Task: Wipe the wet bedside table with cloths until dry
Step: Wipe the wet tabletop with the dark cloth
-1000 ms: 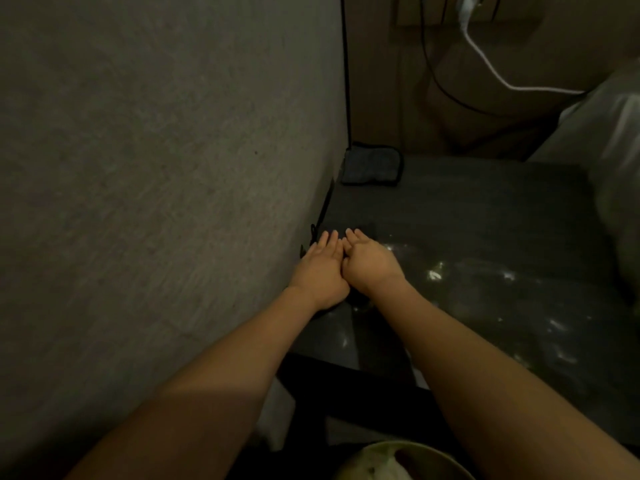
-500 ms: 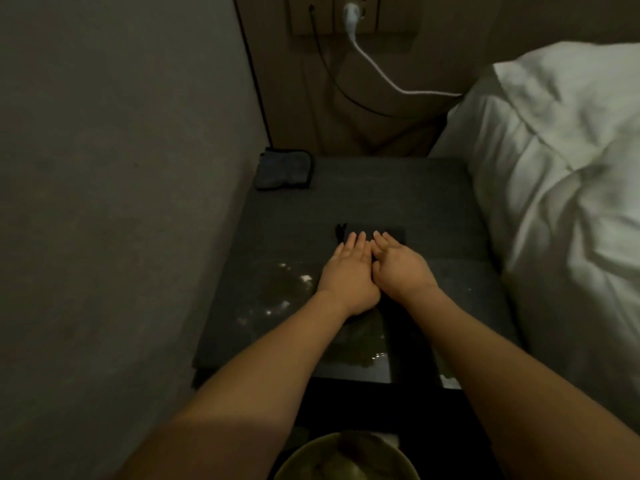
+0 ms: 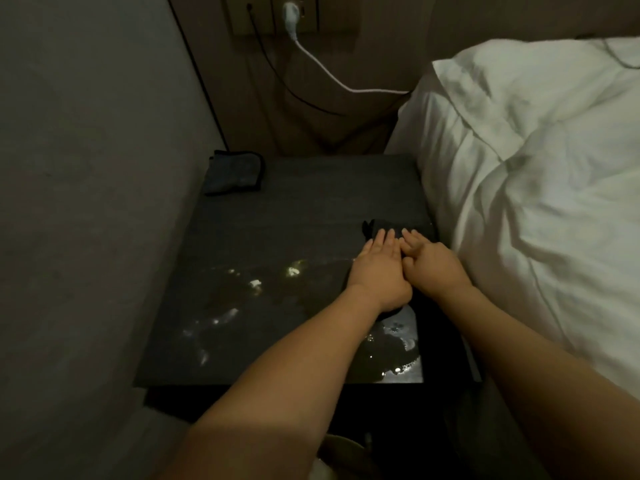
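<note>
Fingers (image 3: 384, 242) of both hands are laid out flat and pressed together, nothing being pinched; the dark cloth (image 3: 398, 227) is held down under the palms. Largest in view is the white bedding (image 3: 540, 188), against which the bedside table (image 3: 294, 202) is set. On the table's near half, glinting water (image 3: 256, 284) is seen left of the hands, and more at the front right corner (image 3: 398, 344). The left hand (image 3: 379, 271) and right hand (image 3: 433, 268) are placed side by side, touching, at the table's right edge. A second, folded blue cloth (image 3: 233, 173) lies untouched at the far left corner. Since a second ago the cloth has been swept from the wall side across to the bed side. The far half looks dry, but the near puddles appear unreached, so another pass nearer the front edge is judged necessary.
</note>
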{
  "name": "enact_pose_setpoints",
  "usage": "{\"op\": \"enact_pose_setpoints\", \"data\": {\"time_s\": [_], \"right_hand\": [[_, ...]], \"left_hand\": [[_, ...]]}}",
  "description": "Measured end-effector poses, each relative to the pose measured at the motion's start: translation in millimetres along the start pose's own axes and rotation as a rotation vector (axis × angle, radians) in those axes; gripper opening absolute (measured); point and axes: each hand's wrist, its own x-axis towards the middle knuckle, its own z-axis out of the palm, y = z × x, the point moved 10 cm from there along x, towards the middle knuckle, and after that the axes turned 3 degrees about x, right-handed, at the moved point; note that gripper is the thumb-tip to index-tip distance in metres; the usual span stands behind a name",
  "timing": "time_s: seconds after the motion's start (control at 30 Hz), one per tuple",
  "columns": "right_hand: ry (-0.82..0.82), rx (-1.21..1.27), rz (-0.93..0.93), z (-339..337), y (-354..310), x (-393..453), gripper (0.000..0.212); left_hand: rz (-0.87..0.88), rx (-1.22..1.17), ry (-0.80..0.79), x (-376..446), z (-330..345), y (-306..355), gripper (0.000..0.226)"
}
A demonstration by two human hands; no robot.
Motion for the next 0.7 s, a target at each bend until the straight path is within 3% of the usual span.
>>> {"op": "enact_pose_setpoints", "data": {"time_s": [0.7], "right_hand": [[0.068,-0.004,0.102,13,-9,-39,0.05]], "left_hand": [[0.054,0.02,0.004,-35,7,8,0.07]]}}
